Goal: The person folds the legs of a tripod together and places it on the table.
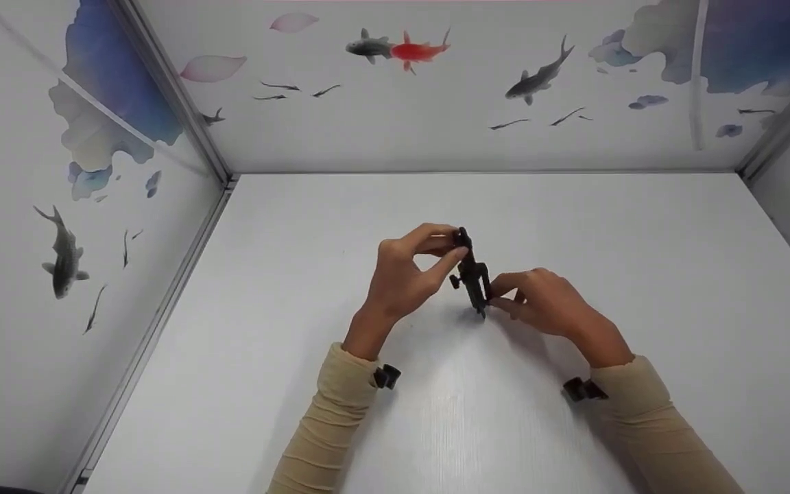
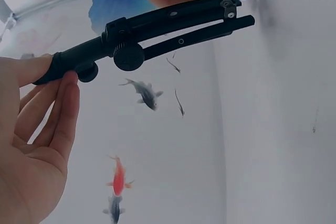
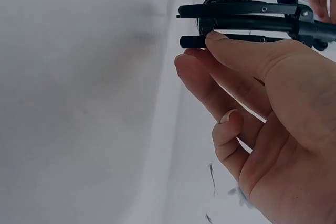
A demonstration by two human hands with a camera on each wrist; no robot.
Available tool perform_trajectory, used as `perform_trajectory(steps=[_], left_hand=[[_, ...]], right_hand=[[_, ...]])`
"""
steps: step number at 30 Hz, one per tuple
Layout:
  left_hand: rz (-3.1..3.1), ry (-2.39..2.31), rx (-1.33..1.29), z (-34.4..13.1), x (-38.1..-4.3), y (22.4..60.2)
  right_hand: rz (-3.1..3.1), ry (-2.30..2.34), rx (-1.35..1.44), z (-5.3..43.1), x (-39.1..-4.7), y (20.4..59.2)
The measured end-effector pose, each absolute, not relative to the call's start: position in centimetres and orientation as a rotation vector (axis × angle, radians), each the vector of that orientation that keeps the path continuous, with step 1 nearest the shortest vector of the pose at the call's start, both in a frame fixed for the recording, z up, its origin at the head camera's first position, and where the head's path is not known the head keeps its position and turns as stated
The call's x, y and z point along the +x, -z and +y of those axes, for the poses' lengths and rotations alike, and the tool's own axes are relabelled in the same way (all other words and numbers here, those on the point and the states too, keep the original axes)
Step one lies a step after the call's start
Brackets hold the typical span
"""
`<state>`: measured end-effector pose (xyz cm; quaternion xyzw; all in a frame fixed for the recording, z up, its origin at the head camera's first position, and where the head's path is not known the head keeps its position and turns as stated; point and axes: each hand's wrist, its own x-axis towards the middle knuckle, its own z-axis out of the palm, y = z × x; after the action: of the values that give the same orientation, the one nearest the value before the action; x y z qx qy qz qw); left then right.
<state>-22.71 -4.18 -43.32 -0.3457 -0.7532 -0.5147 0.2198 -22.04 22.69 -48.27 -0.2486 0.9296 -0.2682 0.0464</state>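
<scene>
A small black tripod (image 1: 470, 280) stands tilted between the two hands in the head view, its legs pointing down toward the table. My left hand (image 1: 402, 274) pinches its upper end between thumb and fingers. Lower down, my right hand (image 1: 549, 302) pinches one leg near its foot. The left wrist view shows the tripod (image 2: 152, 27) side-on, with round knobs on its body and the legs lying nearly along the shaft. In the right wrist view, the thumb of the right hand (image 3: 294, 103) presses on a leg (image 3: 236, 38) close to its tip.
A white table (image 1: 285, 240) spreads beneath the hands. White walls (image 1: 395, 137) printed with fish and blue patches rise at the back and left, joined by metal frame strips (image 1: 182, 96). Small black cameras (image 1: 387, 377) sit at both cuffs.
</scene>
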Motion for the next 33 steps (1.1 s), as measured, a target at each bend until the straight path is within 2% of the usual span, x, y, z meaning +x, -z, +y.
perform_trajectory(steps=[17, 33], left_hand=[[-2.226, 1.688, -0.808, -8.0, -24.6, 44.4], [-2.641, 1.645, -0.789, -10.5, -25.3, 45.3]], right_hand=[[2.835, 0.902, -0.711, 24.0, -22.2, 47.3], [2.886, 0.716, -0.632, 24.9, -22.1, 46.7]])
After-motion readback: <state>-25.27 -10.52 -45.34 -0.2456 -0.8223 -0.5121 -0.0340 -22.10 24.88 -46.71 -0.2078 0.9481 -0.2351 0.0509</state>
